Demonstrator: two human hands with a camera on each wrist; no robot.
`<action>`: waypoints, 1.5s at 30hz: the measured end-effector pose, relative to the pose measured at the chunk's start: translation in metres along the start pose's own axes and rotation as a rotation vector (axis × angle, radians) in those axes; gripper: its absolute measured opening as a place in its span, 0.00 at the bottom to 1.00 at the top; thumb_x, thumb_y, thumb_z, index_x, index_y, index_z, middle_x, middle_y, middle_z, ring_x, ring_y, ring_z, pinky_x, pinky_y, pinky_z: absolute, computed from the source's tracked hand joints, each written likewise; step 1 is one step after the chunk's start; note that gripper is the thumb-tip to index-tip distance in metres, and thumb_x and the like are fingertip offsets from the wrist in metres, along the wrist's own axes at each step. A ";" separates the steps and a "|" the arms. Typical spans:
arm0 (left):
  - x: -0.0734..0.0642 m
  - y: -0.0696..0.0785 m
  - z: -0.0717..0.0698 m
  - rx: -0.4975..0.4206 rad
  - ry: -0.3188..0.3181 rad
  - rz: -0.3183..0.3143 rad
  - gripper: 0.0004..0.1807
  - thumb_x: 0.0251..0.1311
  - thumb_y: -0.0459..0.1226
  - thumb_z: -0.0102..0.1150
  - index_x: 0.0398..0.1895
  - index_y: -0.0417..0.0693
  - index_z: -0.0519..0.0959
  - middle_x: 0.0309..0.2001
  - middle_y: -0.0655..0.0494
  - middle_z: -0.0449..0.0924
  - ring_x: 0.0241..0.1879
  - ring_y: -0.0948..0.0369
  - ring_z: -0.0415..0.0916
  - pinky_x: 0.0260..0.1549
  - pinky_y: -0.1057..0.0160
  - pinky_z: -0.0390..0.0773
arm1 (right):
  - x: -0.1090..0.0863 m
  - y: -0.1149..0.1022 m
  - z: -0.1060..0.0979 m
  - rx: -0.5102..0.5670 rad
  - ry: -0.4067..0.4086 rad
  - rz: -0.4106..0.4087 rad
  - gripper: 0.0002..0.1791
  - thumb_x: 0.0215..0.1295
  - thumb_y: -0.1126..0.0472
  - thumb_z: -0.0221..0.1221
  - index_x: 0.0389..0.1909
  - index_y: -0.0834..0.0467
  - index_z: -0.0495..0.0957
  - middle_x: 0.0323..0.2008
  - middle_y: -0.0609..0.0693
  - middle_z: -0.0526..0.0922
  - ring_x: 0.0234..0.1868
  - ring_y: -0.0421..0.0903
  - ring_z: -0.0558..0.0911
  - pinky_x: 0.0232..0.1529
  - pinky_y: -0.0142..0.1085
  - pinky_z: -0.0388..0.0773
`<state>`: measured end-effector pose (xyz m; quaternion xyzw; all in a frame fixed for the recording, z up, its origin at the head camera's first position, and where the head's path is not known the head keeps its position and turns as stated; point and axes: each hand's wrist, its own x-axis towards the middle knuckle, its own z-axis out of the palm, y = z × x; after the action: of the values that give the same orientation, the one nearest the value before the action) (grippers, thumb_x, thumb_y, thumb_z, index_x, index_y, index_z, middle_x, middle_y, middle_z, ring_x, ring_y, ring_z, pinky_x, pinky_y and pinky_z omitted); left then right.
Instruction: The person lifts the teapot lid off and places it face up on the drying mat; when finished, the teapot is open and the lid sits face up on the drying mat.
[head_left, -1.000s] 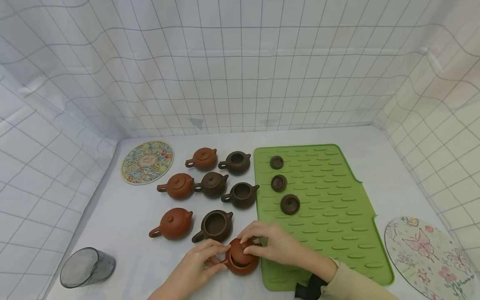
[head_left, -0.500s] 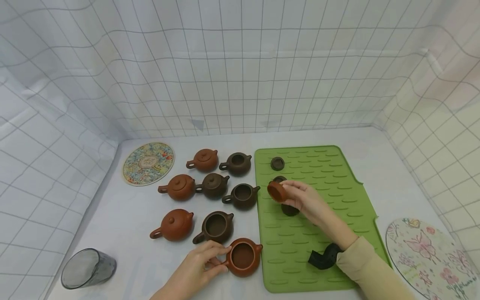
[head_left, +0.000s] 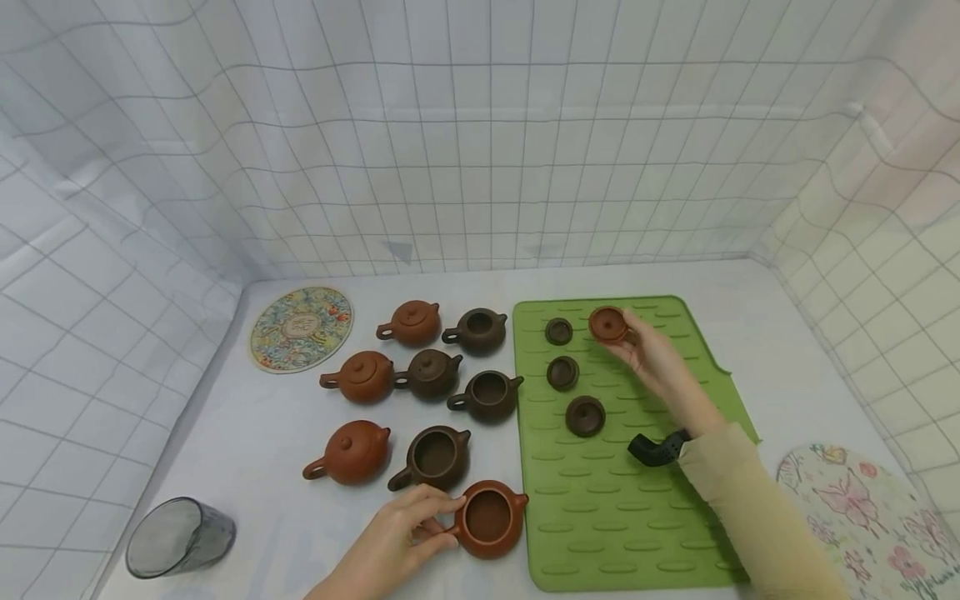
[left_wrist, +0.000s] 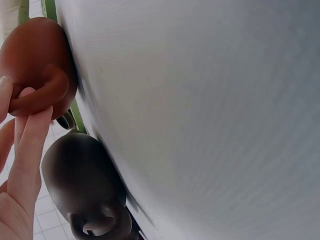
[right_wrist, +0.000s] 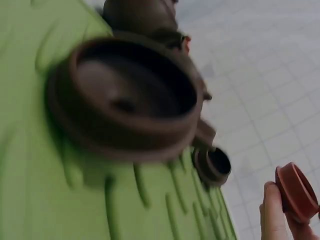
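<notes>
An open reddish-brown teapot (head_left: 491,542) stands on the white table by the mat's left edge. My left hand (head_left: 401,533) pinches its handle, and the left wrist view shows the fingers at the handle loop (left_wrist: 40,97). Over the far part of the green mat (head_left: 585,525), my right hand (head_left: 656,354) holds a reddish-brown teapot lid (head_left: 609,325), its hollow underside facing up. That lid (right_wrist: 297,192) is between the fingers in the right wrist view too. Left of it, three dark brown lids (head_left: 562,372) lie upside down in a column on the mat.
Dark teapots without lids (head_left: 437,458) and lidded teapots (head_left: 351,452) stand in rows left of the mat. A grey glass (head_left: 180,537) lies at front left. A floral round mat (head_left: 302,330) is at back left, a butterfly-patterned one (head_left: 862,508) at right.
My right hand has lifted the reddish lid off the teapot, turned it over and carried it right and away over the mat. My left hand stays at the handle.
</notes>
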<state>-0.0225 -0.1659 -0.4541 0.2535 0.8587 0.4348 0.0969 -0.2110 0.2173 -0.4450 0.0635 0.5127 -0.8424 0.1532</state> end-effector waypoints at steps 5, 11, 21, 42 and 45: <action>0.000 0.002 -0.001 -0.004 -0.019 -0.035 0.19 0.59 0.39 0.68 0.53 0.45 0.83 0.47 0.55 0.80 0.35 0.75 0.77 0.33 0.72 0.81 | 0.009 -0.002 -0.009 -0.267 0.127 0.017 0.31 0.76 0.47 0.48 0.71 0.60 0.60 0.56 0.48 0.76 0.51 0.35 0.78 0.55 0.24 0.76; 0.000 0.003 -0.002 -0.003 -0.028 -0.057 0.19 0.59 0.39 0.68 0.53 0.46 0.83 0.47 0.56 0.80 0.35 0.75 0.76 0.34 0.72 0.81 | 0.019 0.000 -0.014 -0.564 0.186 0.038 0.38 0.76 0.45 0.47 0.76 0.63 0.50 0.77 0.59 0.52 0.72 0.53 0.64 0.68 0.34 0.69; -0.003 0.003 -0.002 0.002 -0.015 -0.046 0.19 0.59 0.39 0.67 0.54 0.46 0.82 0.47 0.56 0.80 0.36 0.75 0.77 0.34 0.73 0.81 | 0.020 0.003 -0.009 -0.844 0.353 -0.015 0.34 0.75 0.43 0.49 0.72 0.60 0.63 0.69 0.63 0.68 0.64 0.60 0.75 0.71 0.49 0.65; 0.009 0.026 -0.042 0.277 0.270 0.129 0.19 0.54 0.37 0.72 0.50 0.51 0.83 0.44 0.61 0.82 0.36 0.71 0.80 0.35 0.72 0.82 | 0.011 -0.020 0.028 -1.091 0.310 -0.240 0.24 0.76 0.49 0.48 0.63 0.59 0.74 0.69 0.63 0.69 0.64 0.61 0.72 0.59 0.54 0.73; 0.025 0.032 -0.072 0.374 0.344 0.145 0.19 0.52 0.33 0.73 0.49 0.51 0.84 0.43 0.61 0.83 0.36 0.69 0.80 0.34 0.69 0.82 | 0.012 -0.022 0.047 -1.121 0.270 -0.268 0.21 0.76 0.51 0.50 0.62 0.57 0.77 0.67 0.61 0.72 0.28 0.50 0.79 0.31 0.41 0.76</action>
<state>-0.0606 -0.1872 -0.3844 0.2502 0.9075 0.3112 -0.1304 -0.2271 0.1830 -0.4073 0.0143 0.8982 -0.4393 -0.0111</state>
